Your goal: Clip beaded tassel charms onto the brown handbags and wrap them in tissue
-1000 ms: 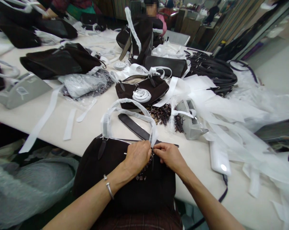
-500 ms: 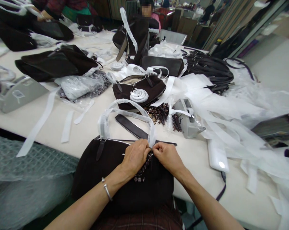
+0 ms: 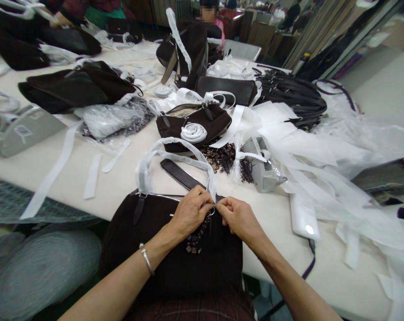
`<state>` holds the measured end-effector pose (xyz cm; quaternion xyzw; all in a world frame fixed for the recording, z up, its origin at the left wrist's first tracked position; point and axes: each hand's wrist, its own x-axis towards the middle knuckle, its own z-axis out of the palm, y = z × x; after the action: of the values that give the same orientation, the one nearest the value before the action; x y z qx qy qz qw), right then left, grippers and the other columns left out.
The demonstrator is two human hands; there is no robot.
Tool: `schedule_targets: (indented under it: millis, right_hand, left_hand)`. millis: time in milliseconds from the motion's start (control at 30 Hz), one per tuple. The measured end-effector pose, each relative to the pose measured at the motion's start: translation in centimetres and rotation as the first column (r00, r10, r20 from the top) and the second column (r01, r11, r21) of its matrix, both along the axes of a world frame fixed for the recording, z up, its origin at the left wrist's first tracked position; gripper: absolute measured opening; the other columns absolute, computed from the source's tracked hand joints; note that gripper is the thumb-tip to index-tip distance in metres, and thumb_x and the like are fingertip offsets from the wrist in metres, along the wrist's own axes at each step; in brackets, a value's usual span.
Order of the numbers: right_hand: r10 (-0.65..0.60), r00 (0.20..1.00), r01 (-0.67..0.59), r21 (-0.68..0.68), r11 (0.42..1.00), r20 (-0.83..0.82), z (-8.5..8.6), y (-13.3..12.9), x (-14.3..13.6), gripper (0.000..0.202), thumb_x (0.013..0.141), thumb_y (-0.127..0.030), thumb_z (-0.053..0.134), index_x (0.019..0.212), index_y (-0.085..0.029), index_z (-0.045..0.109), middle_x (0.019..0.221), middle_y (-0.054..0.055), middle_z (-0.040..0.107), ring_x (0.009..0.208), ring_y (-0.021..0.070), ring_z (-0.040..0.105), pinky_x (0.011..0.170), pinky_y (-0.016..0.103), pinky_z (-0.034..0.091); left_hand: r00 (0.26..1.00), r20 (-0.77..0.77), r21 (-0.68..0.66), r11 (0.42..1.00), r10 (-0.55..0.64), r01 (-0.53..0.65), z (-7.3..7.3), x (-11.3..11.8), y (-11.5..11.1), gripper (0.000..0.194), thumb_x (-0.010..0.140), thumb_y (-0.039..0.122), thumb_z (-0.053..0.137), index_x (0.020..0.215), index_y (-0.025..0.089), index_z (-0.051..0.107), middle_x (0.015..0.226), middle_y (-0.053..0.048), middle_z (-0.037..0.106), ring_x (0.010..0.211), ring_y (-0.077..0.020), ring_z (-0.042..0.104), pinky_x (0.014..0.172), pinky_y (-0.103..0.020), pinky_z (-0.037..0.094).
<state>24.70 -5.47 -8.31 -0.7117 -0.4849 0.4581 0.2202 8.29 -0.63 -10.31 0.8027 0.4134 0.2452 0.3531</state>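
A dark brown handbag (image 3: 175, 272) rests at the table's near edge against my lap, its looped handle (image 3: 143, 174) wrapped in white film. My left hand (image 3: 193, 207) and my right hand (image 3: 233, 214) meet at the base of the handle's right side, both with fingers pinched. Between them shows a small metal ring (image 3: 212, 210), from which a dark beaded charm (image 3: 193, 245) hangs over the bag's front. The left fingers close at the ring's upper left; the right fingertips pinch at its right. A dark leather strap (image 3: 180, 174) lies behind the bag.
A smaller brown bag (image 3: 168, 129) bears a white coil (image 3: 193, 133), with loose chain charms (image 3: 222, 158) beside it. To the right lie a white power bank (image 3: 304, 218), a grey tape dispenser (image 3: 264, 171) and white wrapping sheets (image 3: 305, 147). A bubble-wrap roll (image 3: 48, 272) stands lower left.
Both hands have stayed at the ring with slight finger shifts; the ring shows more clearly now. At left, the bubble wrap's loose sheet has dropped lower, uncovering more of the roll.
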Motion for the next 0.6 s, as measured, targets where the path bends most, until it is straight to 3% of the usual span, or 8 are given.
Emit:
schedule_targets:
  millis: [200, 333, 500, 600]
  right_hand:
    - [0.140, 0.979, -0.133, -0.053, 0.990, 0.149, 0.3, 0.4, -0.5, 0.023, 0.083, -0.041, 0.059, 0.079, -0.020, 0.069, 0.047, -0.003, 0.060, 0.033, 0.0089, 0.048, 0.039, 0.020, 0.033]
    - [0.238, 0.942, -0.231, -0.058, 0.971, 0.238, 0.2, 0.8, -1.0, 0.029, 0.090, -0.040, 0.050, 0.080, -0.021, 0.070, 0.048, -0.002, 0.061, 0.037, 0.0109, 0.051, 0.046, 0.022, 0.036]
    - [0.344, 0.866, -0.367, -0.004, 0.930, 0.362, 1.0, 0.8, -0.9, 0.023, 0.089, -0.025, 0.049, 0.102, -0.021, 0.067, 0.053, -0.001, 0.063, 0.053, 0.0148, 0.061, 0.058, 0.023, 0.039]
    - [0.399, 0.849, -0.416, -0.028, 0.909, 0.347, 1.4, 0.9, -0.8, 0.026, 0.084, -0.019, 0.051, 0.103, -0.022, 0.068, 0.052, -0.003, 0.062, 0.050, 0.0140, 0.060, 0.055, 0.023, 0.038]
  left_hand:
    - [0.998, 0.055, -0.067, 0.998, -0.017, 0.020, 0.7, -0.3, -0.1, 0.014, 0.089, 0.015, 0.050, 0.079, 0.020, 0.058, 0.088, -0.001, 0.052, 0.085, -0.0155, 0.052, 0.077, -0.027, 0.041]
    - [0.991, 0.131, -0.118, 0.992, -0.019, 0.035, 1.0, -0.6, 0.0, 0.015, 0.089, 0.013, 0.050, 0.077, 0.019, 0.056, 0.088, -0.001, 0.051, 0.087, -0.0151, 0.051, 0.080, -0.027, 0.041]
    - [0.984, 0.176, -0.201, 0.979, 0.016, 0.020, 0.9, -1.1, 0.2, 0.014, 0.090, 0.017, 0.049, 0.077, 0.019, 0.053, 0.085, 0.000, 0.051, 0.085, -0.0157, 0.050, 0.080, -0.027, 0.042]
    - [0.987, 0.156, -0.240, 0.971, 0.042, -0.004, 0.7, -1.3, 0.3, 0.015, 0.090, 0.018, 0.048, 0.076, 0.020, 0.052, 0.085, 0.000, 0.051, 0.082, -0.0155, 0.051, 0.077, -0.028, 0.044]
